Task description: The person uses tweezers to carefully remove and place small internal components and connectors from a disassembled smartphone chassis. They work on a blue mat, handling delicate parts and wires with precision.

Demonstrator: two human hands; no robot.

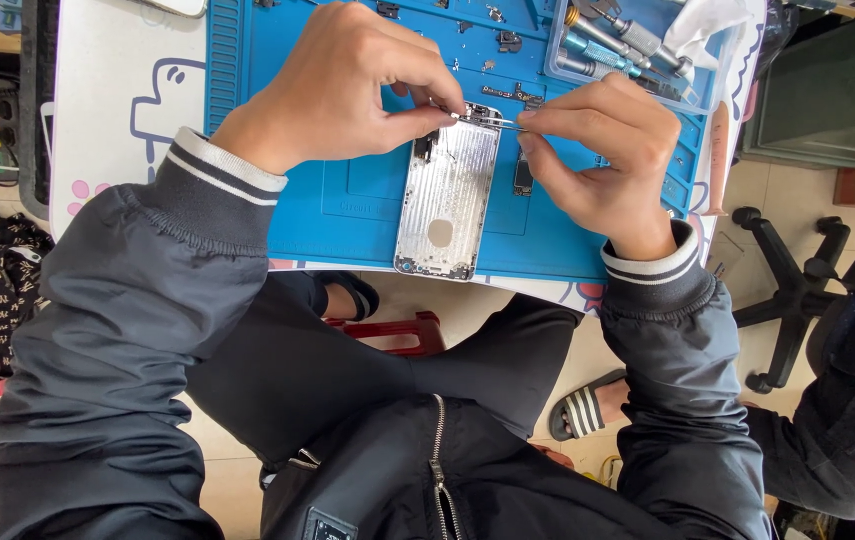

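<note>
- Silver phone housing (446,203) lies at the blue mat's (338,215) near edge.
- Left hand (333,85) pinches a small part (456,116) at its top end.
- Right hand (603,150) pinches tweezers (493,121), tips meeting there.
- Seating the part seems in hand; it calls for steady, fine alignment.

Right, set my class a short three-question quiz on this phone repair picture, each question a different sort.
1. True or false: the phone shell lies on the blue mat.
2. Which hand holds the tweezers? A left B right
3. Fill in: the clear tray of tools sits at the mat's far ____ corner.

Key: 1 true. 2 B, the right hand; the left hand pinches at their tip. 3 right.
</note>
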